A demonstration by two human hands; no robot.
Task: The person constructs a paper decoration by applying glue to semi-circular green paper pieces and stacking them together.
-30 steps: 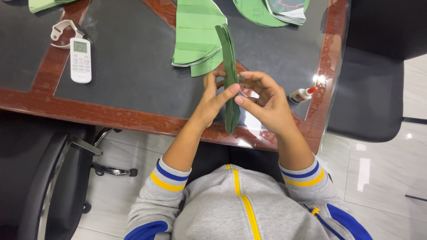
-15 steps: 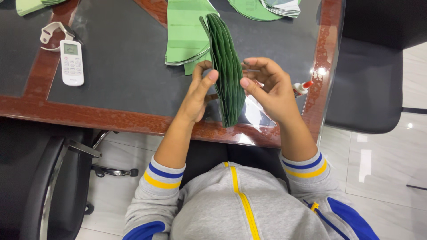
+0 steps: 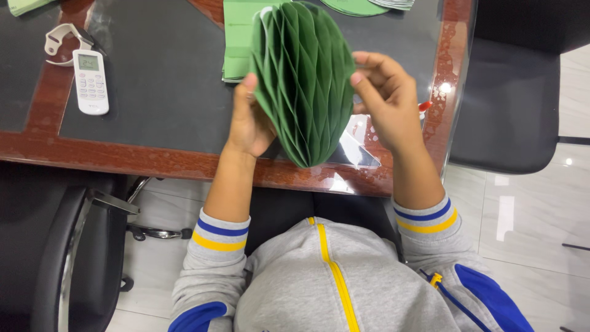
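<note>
Far left of the honeycomb paper ball (image 3: 304, 83), a white remote control (image 3: 91, 82) lies on the dark glass-topped desk (image 3: 160, 92). Half a second ago the dark green piece was a flat folded stack; now it is fanned wide, its cells opened, held above the desk's near edge. The left hand (image 3: 249, 120) is clamped on its left cover, the right hand (image 3: 384, 101) pinches its right edge. Light green paper sheets (image 3: 236, 43) lie just behind it.
</note>
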